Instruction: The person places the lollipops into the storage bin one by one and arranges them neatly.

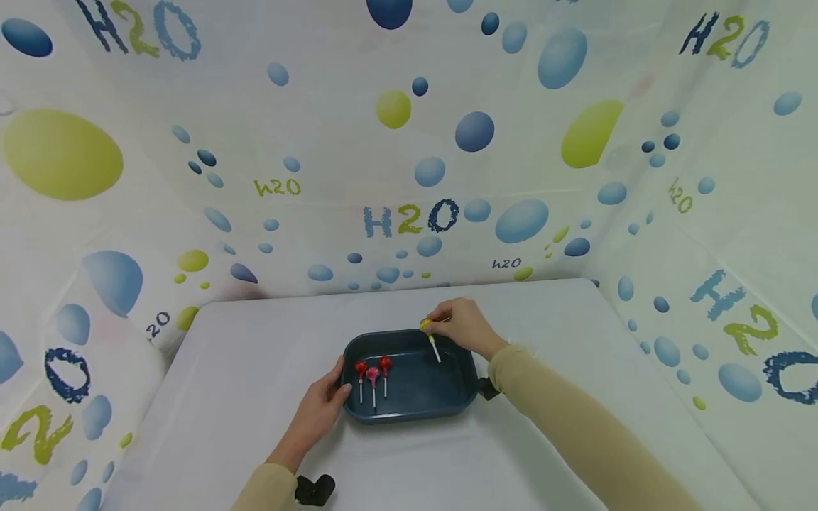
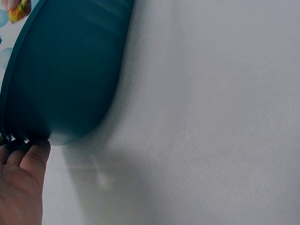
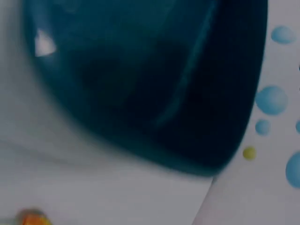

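Observation:
A dark blue-green tray (image 1: pixel 422 410) with rounded corners is on the white table. Its left end is gripped by my left hand (image 1: pixel 322 403), thumb at the rim and fingers along the outside wall. Over the tray's back right part, my right hand (image 1: pixel 461 325) pinches a yellow-wrapped lollipop (image 1: pixel 427 325) near its head, the white stick slanting down. Two red lollipops (image 1: pixel 361 368) (image 1: pixel 385 363) and a pink lollipop (image 1: pixel 373 373) lie side by side in the tray's left part. The left wrist view shows the tray's outer wall (image 2: pixel 70 70) and the fingers of my left hand (image 2: pixel 26 173) at its end.
White cloth printed with blue and green drops hangs behind the table (image 1: pixel 255 355) and along both sides. A black wrist strap piece (image 1: pixel 315 490) shows by the left sleeve, another black piece (image 1: pixel 488 388) by the right wrist.

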Demonstrator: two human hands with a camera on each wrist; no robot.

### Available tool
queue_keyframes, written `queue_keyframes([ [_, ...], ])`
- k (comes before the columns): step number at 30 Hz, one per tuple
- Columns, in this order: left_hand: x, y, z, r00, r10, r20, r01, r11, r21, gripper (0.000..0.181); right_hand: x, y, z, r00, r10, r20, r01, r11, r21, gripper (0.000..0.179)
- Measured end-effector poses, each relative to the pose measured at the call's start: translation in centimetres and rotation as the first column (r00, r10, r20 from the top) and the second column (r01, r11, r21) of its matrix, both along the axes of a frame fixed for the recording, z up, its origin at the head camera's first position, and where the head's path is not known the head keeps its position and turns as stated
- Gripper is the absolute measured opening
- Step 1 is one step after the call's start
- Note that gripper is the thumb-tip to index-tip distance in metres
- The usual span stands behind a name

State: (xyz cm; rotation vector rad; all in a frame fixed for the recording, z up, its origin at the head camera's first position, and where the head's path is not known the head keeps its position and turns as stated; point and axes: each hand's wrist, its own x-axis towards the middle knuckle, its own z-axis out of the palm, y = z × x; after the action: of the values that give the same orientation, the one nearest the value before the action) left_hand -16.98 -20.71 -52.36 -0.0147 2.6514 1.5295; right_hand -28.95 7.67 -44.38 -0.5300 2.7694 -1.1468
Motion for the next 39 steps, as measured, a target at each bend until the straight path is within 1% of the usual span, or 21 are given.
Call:
queue_keyframes([
  [3,0.0,-0.1,0.0,1.0,0.001,0.001,-0.001,1.0,0.006,0.062,0.1,-2.1,-0.6,0.999,0.043,0.005,-0.043,0.998,0.042,0.014],
  [4,0.0,-0.1,0.1,1.0,-0.001,-0.007,0.001,1.0,0.006,0.062,0.2,-2.7,-0.9,0.998,0.062,0.006,-0.063,0.996,0.06,0.014],
  [9,0.1,0.0,0.2,1.0,-0.007,-0.027,0.007,1.0,0.009,0.061,0.5,-5.3,-2.1,0.991,0.132,0.021,-0.134,0.979,0.154,0.013],
  [13,0.1,-0.1,0.3,0.999,-0.007,-0.032,0.007,1.0,0.012,0.061,0.5,-6.5,-2.8,0.988,0.151,0.037,-0.156,0.965,0.212,0.012],
  [17,0.2,-0.1,0.4,1.0,-0.01,-0.026,0.01,1.0,0.021,0.062,0.2,-7.2,-3.5,0.988,0.143,0.053,-0.153,0.945,0.29,0.016],
  [20,0.2,-0.1,0.4,1.0,-0.013,-0.023,0.013,1.0,0.021,0.062,-0.1,-7.3,-4.2,0.987,0.148,0.06,-0.16,0.922,0.352,0.019],
  [26,0.3,-0.1,0.3,1.0,-0.009,-0.022,0.009,1.0,0.019,0.062,-0.2,-7.7,-5.1,0.977,0.188,0.097,-0.212,0.878,0.43,0.022],
  [32,0.2,0.0,0.3,1.0,-0.01,-0.023,0.011,1.0,0.019,0.063,0.3,-8.0,-5.0,0.972,0.208,0.11,-0.235,0.841,0.488,0.021],
  [35,0.2,0.0,0.4,1.0,-0.005,-0.015,0.005,1.0,0.014,0.063,0.5,-8.2,-4.8,0.971,0.203,0.123,-0.238,0.83,0.504,0.022],
  [39,0.3,0.0,0.3,1.0,-0.002,-0.009,0.002,1.0,0.014,0.063,0.6,-8.3,-4.8,0.969,0.188,0.158,-0.243,0.828,0.506,0.022],
])
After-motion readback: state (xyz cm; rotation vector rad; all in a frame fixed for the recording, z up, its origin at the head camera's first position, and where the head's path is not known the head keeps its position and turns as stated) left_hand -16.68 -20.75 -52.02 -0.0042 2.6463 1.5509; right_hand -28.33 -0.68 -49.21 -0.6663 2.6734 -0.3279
